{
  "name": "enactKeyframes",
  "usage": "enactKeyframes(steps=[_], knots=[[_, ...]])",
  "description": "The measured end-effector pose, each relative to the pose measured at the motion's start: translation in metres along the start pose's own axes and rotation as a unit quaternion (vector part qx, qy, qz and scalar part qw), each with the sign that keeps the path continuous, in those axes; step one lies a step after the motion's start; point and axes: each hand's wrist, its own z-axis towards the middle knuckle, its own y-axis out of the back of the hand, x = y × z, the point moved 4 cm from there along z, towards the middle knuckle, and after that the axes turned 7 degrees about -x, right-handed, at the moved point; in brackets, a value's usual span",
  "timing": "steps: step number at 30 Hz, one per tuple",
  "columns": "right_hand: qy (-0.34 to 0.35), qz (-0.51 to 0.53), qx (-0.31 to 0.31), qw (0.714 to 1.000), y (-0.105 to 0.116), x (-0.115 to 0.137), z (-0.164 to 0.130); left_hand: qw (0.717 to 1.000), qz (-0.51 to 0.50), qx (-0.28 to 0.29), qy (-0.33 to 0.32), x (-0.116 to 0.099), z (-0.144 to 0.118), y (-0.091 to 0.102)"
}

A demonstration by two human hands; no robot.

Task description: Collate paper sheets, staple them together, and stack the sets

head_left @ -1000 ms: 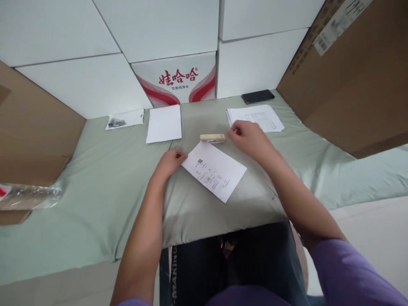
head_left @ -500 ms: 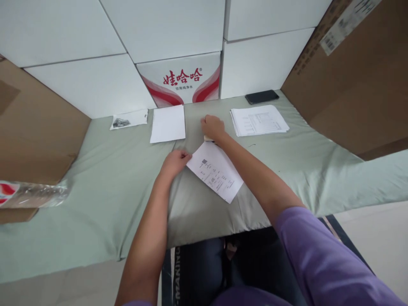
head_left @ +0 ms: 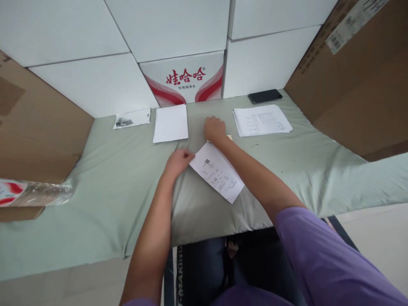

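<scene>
A printed sheet of paper (head_left: 219, 174) with a small square code lies at an angle in front of me on the cloth-covered table. My left hand (head_left: 179, 162) pinches its left corner between thumb and fingers. At the sheet's far edge, my right hand (head_left: 214, 129) is closed and bent downward, its fingers mostly hidden. A bit of a cream-coloured object (head_left: 230, 137) peeks out beside the right wrist; its kind cannot be made out. Beyond my left hand lies a blank white paper stack (head_left: 171, 123), and to the right of my right hand a printed paper stack (head_left: 263, 120).
A black phone (head_left: 265, 96) lies at the back right. A small white packet (head_left: 132, 118) with a dark picture is at the back left. White boxes (head_left: 79, 85) wall off the back, with brown cartons (head_left: 357, 85) at both sides. Clear plastic wrap (head_left: 47, 193) lies at left.
The whole view has shifted slightly, so things appear a little further right. My right hand has turned or shifted a little, and more of the cream-coloured object shows beside its wrist.
</scene>
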Motion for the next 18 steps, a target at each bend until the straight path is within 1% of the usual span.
enactKeyframes(steps=[6, 11, 14, 18], knots=[[-0.008, -0.009, 0.014, 1.0, 0.0014, 0.0036, -0.0013, 1.0, 0.008, 0.009, 0.001, -0.0004, 0.0029, -0.0001], [-0.018, -0.011, 0.002, 1.0, 0.0001, 0.0068, -0.0021, 1.0, 0.027, 0.009, -0.002, -0.002, 0.0024, -0.0002], [-0.021, -0.009, 0.008, 1.0, -0.0042, 0.0047, -0.0004, 0.999, 0.032, 0.006, -0.014, -0.002, 0.0017, -0.002], [-0.029, 0.024, 0.02, 0.999, -0.0052, -0.0013, 0.0023, 0.998, 0.054, -0.008, -0.025, -0.0022, 0.0007, -0.0035]])
